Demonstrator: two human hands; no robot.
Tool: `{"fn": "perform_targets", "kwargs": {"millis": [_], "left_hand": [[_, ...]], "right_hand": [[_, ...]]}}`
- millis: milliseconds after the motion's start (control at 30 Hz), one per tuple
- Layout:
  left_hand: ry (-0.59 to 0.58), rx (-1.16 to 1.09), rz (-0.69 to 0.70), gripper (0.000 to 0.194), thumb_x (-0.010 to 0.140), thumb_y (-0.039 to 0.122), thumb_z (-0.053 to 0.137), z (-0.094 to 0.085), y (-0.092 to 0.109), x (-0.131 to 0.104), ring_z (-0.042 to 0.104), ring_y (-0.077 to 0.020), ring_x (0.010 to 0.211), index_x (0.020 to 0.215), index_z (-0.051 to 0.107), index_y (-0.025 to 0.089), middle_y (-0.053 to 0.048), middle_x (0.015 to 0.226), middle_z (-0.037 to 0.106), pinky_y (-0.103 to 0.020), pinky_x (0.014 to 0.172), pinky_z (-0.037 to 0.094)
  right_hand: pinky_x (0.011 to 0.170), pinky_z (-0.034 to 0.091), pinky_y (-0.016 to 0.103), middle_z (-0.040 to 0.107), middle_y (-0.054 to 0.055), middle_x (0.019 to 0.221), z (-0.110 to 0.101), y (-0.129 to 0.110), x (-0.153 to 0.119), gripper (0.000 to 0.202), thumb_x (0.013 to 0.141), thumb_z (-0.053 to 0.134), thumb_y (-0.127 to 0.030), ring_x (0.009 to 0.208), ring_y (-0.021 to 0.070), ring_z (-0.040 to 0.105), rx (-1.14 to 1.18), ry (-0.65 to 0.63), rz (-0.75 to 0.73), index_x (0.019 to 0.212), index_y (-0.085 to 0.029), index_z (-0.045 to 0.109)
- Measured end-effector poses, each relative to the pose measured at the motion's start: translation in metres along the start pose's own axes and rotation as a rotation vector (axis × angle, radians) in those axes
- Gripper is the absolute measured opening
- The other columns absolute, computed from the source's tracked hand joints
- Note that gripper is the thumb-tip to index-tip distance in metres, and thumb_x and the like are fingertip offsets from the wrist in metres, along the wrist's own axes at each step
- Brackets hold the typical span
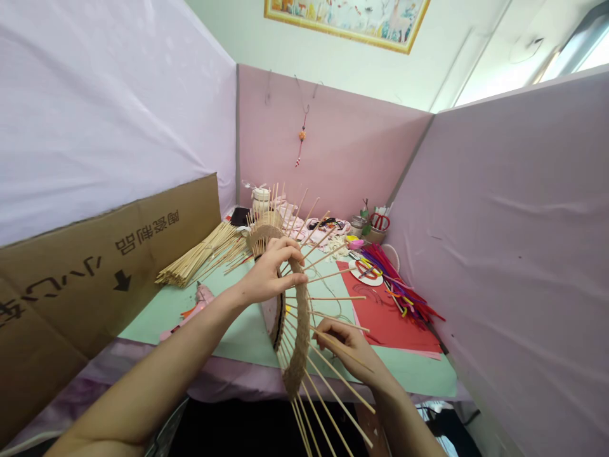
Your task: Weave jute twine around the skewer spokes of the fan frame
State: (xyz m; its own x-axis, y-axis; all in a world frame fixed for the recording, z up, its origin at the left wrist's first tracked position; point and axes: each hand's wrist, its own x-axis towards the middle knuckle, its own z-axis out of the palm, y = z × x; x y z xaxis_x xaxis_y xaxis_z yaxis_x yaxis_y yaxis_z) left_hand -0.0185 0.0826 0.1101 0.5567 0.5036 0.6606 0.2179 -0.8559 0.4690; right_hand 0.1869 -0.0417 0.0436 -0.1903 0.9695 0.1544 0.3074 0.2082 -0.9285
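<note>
A round frame of thin wooden sticks is held up on edge over the table. The sticks spread outward like spokes through a wide band of woven brown twine. My left hand is closed over the band's upper part, thumb on the near side and fingers over the top. To the right of the band, my right hand is pinched among the sticks, with a thin strand of twine running to its fingertips. One stick crosses in front of that hand. The frame's inner side is partly hidden.
A bundle of sticks and a pink glue gun lie left, beside a cardboard panel. On the right are red sheets, colourful pipe cleaners, a white disc and red-handled scissors in a pot.
</note>
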Motion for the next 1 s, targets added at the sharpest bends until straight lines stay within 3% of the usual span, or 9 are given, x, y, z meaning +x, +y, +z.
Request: {"fn": "perform_targets", "kwargs": {"millis": [67, 133, 200, 300, 367, 467, 667, 833, 1000], "left_hand": [[0.007, -0.002, -0.003, 0.024, 0.083, 0.042, 0.065, 0.000, 0.000, 0.000, 0.049, -0.0207, 0.099, 0.091, 0.061, 0.019, -0.006, 0.103, 0.056, -0.038, 0.092, 0.039], [0.011, -0.004, -0.003, 0.024, 0.083, 0.042, 0.065, 0.000, -0.001, 0.000, 0.048, -0.0207, 0.099, 0.091, 0.061, 0.019, -0.006, 0.103, 0.056, -0.038, 0.092, 0.039], [0.012, -0.002, -0.001, 0.024, 0.084, 0.042, 0.064, 0.000, -0.001, 0.000, 0.048, -0.0207, 0.099, 0.091, 0.061, 0.019, -0.006, 0.103, 0.056, -0.038, 0.092, 0.039], [0.019, -0.001, -0.012, 0.025, 0.083, 0.043, 0.064, 0.000, -0.001, -0.001, 0.047, -0.0212, 0.100, 0.090, 0.061, 0.019, -0.007, 0.104, 0.056, -0.038, 0.093, 0.039], [0.024, -0.003, -0.023, 0.026, 0.083, 0.044, 0.064, 0.000, -0.001, -0.002, 0.047, -0.0214, 0.100, 0.090, 0.061, 0.019, -0.007, 0.104, 0.056, -0.038, 0.093, 0.040], [0.020, 0.006, -0.026, 0.027, 0.083, 0.044, 0.064, -0.002, -0.002, -0.004, 0.048, -0.0211, 0.100, 0.091, 0.061, 0.019, -0.007, 0.105, 0.056, -0.038, 0.093, 0.040], [0.010, 0.000, 0.040, 0.023, 0.093, 0.034, 0.051, -0.004, 0.001, -0.008, 0.049, -0.0222, 0.110, 0.110, 0.059, 0.022, -0.009, 0.116, 0.056, -0.040, 0.098, 0.039], [0.282, 0.063, 0.167, 0.022, 0.091, 0.022, 0.053, 0.006, 0.011, -0.023, 0.046, -0.0232, 0.118, 0.113, 0.053, 0.024, -0.010, 0.124, 0.048, -0.040, 0.096, 0.042], [0.118, 0.239, 0.136, 0.020, 0.093, 0.022, 0.050, 0.010, 0.016, -0.031, 0.044, -0.0211, 0.101, 0.107, 0.065, 0.024, -0.008, 0.110, 0.049, -0.038, 0.090, 0.040]], "right_hand": [[0.086, 0.048, 0.034, 0.068, 0.005, 0.094, -0.006, -0.001, 0.002, 0.019, 0.086, 0.062, -0.036, 0.092, 0.0197, 0.061, 0.046, -0.028, -0.012, 0.094, -0.021, 0.069], [0.098, 0.045, 0.040, 0.067, 0.008, 0.114, -0.009, -0.004, 0.007, 0.028, 0.084, 0.064, -0.035, 0.110, 0.0232, 0.060, 0.135, -0.011, -0.038, 0.109, -0.022, 0.066], [0.102, 0.043, 0.042, 0.065, 0.008, 0.119, -0.007, -0.007, 0.013, 0.032, 0.084, 0.065, -0.034, 0.116, 0.0233, 0.058, 0.235, 0.042, -0.075, 0.113, -0.023, 0.063], [0.096, 0.048, 0.038, 0.067, 0.006, 0.111, 0.005, -0.013, 0.023, 0.032, 0.081, 0.068, -0.034, 0.107, 0.0202, 0.062, 0.337, 0.127, -0.091, 0.111, -0.024, 0.061], [0.079, 0.053, 0.032, 0.068, 0.004, 0.095, 0.017, -0.016, 0.028, 0.029, 0.080, 0.068, -0.036, 0.086, 0.0169, 0.064, 0.355, 0.204, -0.067, 0.105, -0.023, 0.062], [0.061, 0.048, 0.026, 0.065, 0.002, 0.076, 0.033, -0.019, 0.031, 0.024, 0.081, 0.067, -0.039, 0.066, 0.0132, 0.057, 0.319, 0.347, -0.058, 0.094, -0.019, 0.065], [0.067, 0.048, 0.029, 0.068, 0.005, 0.080, 0.050, -0.017, 0.028, 0.022, 0.082, 0.065, -0.040, 0.073, 0.0164, 0.060, 0.272, 0.473, -0.124, 0.085, -0.018, 0.066], [0.069, 0.049, 0.028, 0.069, 0.005, 0.083, 0.055, -0.012, 0.028, 0.020, 0.085, 0.063, -0.038, 0.075, 0.0161, 0.061, 0.256, 0.496, -0.164, 0.088, -0.018, 0.067], [0.071, 0.050, 0.029, 0.069, 0.005, 0.083, 0.057, -0.013, 0.029, 0.019, 0.085, 0.062, -0.036, 0.075, 0.0165, 0.062, 0.259, 0.479, -0.203, 0.089, -0.019, 0.068]]}}
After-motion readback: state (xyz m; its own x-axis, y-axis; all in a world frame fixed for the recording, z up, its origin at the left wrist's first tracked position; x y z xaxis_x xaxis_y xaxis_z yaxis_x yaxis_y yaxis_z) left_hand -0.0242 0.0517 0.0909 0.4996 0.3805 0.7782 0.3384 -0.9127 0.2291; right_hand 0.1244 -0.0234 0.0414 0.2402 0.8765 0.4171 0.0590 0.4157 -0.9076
